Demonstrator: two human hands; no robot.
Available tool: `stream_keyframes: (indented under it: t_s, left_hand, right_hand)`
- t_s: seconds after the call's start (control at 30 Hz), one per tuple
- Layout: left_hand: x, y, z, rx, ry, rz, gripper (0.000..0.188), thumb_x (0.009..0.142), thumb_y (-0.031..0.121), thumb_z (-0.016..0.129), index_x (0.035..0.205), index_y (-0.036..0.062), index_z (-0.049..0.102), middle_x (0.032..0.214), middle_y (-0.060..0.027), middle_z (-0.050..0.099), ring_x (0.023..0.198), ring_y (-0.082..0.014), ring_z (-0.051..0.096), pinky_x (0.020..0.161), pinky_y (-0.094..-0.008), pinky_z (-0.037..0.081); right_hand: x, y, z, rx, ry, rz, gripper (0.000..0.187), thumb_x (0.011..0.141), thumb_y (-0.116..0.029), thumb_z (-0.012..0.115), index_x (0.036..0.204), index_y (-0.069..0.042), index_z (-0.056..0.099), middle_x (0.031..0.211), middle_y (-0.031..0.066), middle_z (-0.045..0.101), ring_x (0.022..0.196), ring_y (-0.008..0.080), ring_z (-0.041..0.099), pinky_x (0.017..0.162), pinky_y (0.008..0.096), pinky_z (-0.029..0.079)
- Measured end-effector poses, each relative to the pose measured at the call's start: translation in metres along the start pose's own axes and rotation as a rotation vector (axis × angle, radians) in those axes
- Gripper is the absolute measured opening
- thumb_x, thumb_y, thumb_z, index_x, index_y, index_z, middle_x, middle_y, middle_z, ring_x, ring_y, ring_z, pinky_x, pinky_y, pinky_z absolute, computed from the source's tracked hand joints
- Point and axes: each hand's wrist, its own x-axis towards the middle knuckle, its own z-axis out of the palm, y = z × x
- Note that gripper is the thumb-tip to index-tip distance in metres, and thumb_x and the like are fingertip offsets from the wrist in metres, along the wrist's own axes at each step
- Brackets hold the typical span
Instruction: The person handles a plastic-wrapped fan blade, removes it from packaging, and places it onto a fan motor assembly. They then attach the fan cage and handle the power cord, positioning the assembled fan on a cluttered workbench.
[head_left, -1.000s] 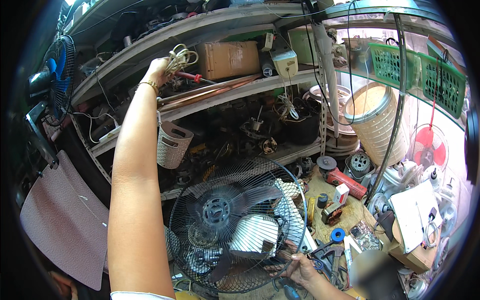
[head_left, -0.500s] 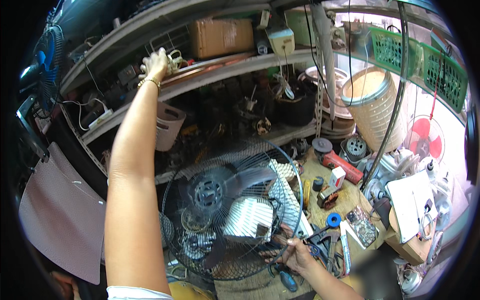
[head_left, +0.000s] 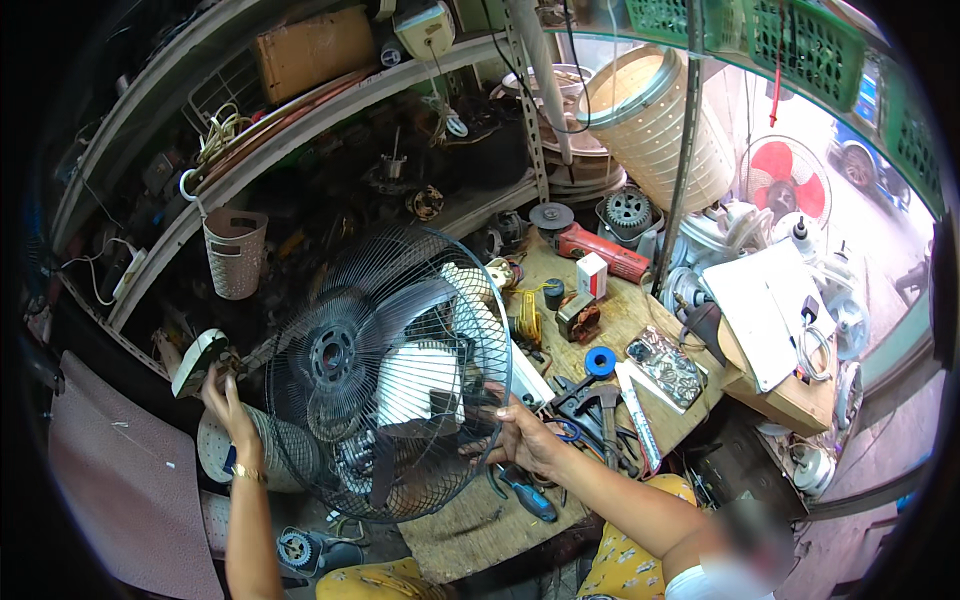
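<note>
A desk fan with a round, dark wire guard (head_left: 490,320) stands tilted in front of me, its dark blade (head_left: 415,305) showing through the wires. My right hand (head_left: 525,438) grips the guard's lower right rim, with fingers curled round the wires. Left of the guard, my left hand (head_left: 228,400) is closed on the underside of a white and dark housing (head_left: 200,360) that looks like the fan's motor head. The guard partly hides a white ribbed cover (head_left: 420,385) behind it.
A wooden workbench (head_left: 450,545) carries a red angle grinder (head_left: 605,250), pliers, a hammer (head_left: 607,415), a blue-handled screwdriver (head_left: 528,495) and a tray of screws (head_left: 665,365). Metal shelves with a cardboard box (head_left: 315,50) and a hanging basket (head_left: 236,255) stand behind. Fan parts crowd the right.
My left hand has come down from the shelf by the coiled cord to the white housing beside the guard. My right hand stays on the rim. The view has turned right.
</note>
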Motion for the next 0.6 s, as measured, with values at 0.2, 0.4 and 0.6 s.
stream_keyframes:
  t_s: [0.2, 0.4, 0.6]
  left_hand:
    - [-0.111, -0.048, 0.008, -0.901, -0.642, -1.252, 0.093, 0.081, 0.079, 0.045, 0.133, 0.0021, 0.049, 0.132, -0.0192, 0.054, 0.116, -0.0339, 0.055, 0.1, -0.0453, 0.042]
    - [-0.128, -0.058, 0.016, -1.083, -0.413, -1.104, 0.103, 0.078, 0.085, 0.038, 0.138, 0.0014, 0.044, 0.14, -0.0199, 0.047, 0.127, -0.0353, 0.047, 0.105, -0.0469, 0.04]
    - [-0.118, -0.032, 0.003, -1.134, -0.435, -1.029, 0.09, 0.086, 0.075, 0.04, 0.14, 0.0026, 0.04, 0.143, -0.021, 0.042, 0.129, -0.0367, 0.045, 0.106, -0.049, 0.039]
  right_hand:
    - [-0.001, -0.013, -0.007, -0.1, 0.047, -0.022, 0.068, 0.092, -0.038, 0.046, 0.15, -0.022, 0.012, 0.144, 0.0151, 0.041, 0.101, 0.0382, 0.065, 0.074, 0.0387, 0.058]
    - [0.004, -0.007, 0.0, -0.201, 0.086, 0.005, 0.067, 0.093, -0.047, 0.039, 0.148, -0.021, 0.014, 0.14, 0.0147, 0.045, 0.093, 0.0317, 0.068, 0.065, 0.0291, 0.058]
    - [-0.022, -0.028, 0.015, -0.209, 0.112, -0.096, 0.068, 0.092, -0.051, 0.037, 0.149, -0.021, 0.016, 0.144, 0.0218, 0.035, 0.088, 0.037, 0.069, 0.067, 0.0335, 0.06]
